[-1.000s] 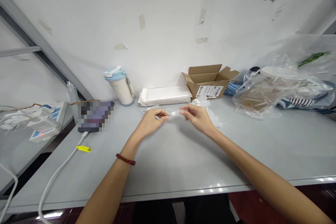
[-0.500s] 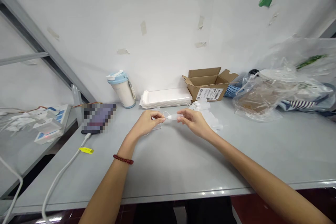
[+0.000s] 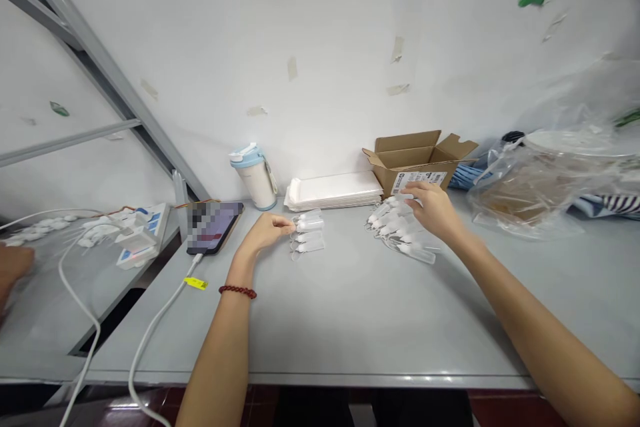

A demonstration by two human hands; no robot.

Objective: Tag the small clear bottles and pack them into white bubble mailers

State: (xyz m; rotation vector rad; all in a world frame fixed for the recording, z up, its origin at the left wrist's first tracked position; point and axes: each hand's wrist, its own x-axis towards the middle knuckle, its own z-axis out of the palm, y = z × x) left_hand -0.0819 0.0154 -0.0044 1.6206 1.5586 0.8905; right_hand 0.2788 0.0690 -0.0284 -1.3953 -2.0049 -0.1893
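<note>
My left hand (image 3: 270,230) is closed in a pinch at the looped end of a small translucent white plastic tube in a short column. Several such tubes (image 3: 311,245) lie there side by side, with thin white string loops pointing left. On the right, my right hand (image 3: 434,208) hovers over the far end of a loose pile of the same tubes (image 3: 417,252). Its thumb and forefinger are apart above the pile; the other fingers are partly hidden. The pile's strings are tangled on its left side.
Behind lie a stack of white flat packs (image 3: 335,191) and an open cardboard box (image 3: 415,163). A blue-lidded cup (image 3: 257,180) and a cabled phone (image 3: 215,227) stand left. Plastic bags (image 3: 525,193) lie right. Another person's hand (image 3: 15,265) shows at far left.
The hands have parted. The tube held between them is out of the right hand, which moved right to the pile; my left hand is at the column of tubes. The view has shifted left.
</note>
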